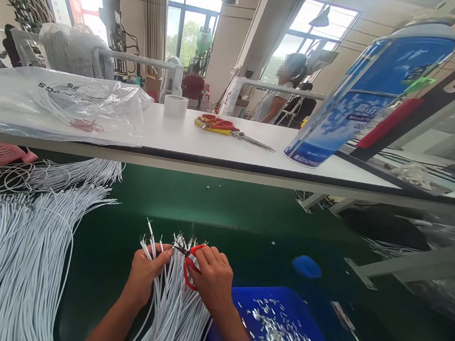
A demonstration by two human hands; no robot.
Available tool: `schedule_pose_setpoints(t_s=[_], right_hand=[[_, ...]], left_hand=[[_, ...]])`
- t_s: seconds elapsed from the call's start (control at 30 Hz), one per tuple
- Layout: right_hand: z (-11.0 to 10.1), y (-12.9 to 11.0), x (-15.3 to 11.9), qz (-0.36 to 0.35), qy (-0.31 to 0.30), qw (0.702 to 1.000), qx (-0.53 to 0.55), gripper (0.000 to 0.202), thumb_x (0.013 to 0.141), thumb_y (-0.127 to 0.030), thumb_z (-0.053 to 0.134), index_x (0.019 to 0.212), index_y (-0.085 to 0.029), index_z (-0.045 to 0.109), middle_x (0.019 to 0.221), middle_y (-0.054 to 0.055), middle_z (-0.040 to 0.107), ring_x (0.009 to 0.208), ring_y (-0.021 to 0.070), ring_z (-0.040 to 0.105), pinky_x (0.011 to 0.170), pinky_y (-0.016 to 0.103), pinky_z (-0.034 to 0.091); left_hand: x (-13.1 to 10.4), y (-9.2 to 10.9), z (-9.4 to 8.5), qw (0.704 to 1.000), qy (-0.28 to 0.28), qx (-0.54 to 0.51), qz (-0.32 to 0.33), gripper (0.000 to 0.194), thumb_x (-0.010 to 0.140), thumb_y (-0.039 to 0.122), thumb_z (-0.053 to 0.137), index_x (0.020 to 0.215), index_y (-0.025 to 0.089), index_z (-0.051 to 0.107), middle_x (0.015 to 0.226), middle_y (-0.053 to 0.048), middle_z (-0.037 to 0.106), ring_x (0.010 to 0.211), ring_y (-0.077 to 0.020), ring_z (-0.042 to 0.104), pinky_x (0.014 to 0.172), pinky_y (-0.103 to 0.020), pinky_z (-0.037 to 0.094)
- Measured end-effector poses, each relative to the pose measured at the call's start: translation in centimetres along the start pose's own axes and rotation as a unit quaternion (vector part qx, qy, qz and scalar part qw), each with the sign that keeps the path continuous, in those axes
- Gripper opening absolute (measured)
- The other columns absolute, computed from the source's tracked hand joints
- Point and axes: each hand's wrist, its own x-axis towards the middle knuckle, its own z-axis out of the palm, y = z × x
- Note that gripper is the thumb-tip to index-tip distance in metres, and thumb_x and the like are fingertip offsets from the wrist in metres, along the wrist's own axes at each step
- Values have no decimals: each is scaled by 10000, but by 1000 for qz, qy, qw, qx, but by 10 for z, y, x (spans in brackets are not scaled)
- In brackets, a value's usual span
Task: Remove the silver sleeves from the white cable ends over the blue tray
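Observation:
My left hand pinches a few white cables near their stripped tips, at the left side of a thick bundle of white cables. My right hand is closed round the red handles of a small pair of scissors. The dark blades point left and reach a cable end beside my left fingertips. Whether the blades have closed on that cable, I cannot tell. Below my right forearm sits a blue tray with many short white offcuts in it.
More white cable bundles lie at the left. Across the back runs a white shelf bearing a plastic bag, a tape roll, red-and-yellow scissors and a tilted blue spray can. People are in the background.

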Motion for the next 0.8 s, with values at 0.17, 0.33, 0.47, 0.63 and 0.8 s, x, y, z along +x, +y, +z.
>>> schedule_pose_setpoints(t_s=[0.17,0.33,0.47,0.63,0.8], right_hand=[[-1,3,0,-12,2,1000,-15,225,871,-230,508,655,-171,539,640,12,556,627,140,432,599,285,235],[-3,6,1,-23,-11,1000,-6,245,881,-241,495,648,-175,535,632,8,564,618,137,445,589,277,236],[-3,9,2,-34,-24,999,-11,272,899,-260,467,652,-175,543,635,8,571,611,134,456,577,275,243],[-2,11,2,-51,-35,998,-29,290,899,-231,460,629,-172,549,615,8,559,585,125,453,561,275,243],[-4,7,3,65,-107,977,174,335,854,-303,522,551,-162,512,563,-4,495,534,105,419,516,248,242]], left_hand=[[-4,5,2,1000,-8,6,8,289,629,337,765,798,110,710,581,-9,557,480,-61,426,441,-170,328],[0,1,-1,1000,-14,2,4,287,628,338,765,801,116,712,591,-8,563,457,-47,382,431,-171,304],[2,-2,-4,1000,-17,7,7,289,642,336,758,808,106,706,574,8,517,444,-25,292,413,-160,237],[1,-1,-3,1000,-8,22,18,273,657,325,750,818,109,703,609,-8,544,467,-34,327,434,-166,271],[3,-5,-5,999,-15,24,15,286,669,331,745,841,108,696,589,15,484,460,-22,279,430,-166,215]])
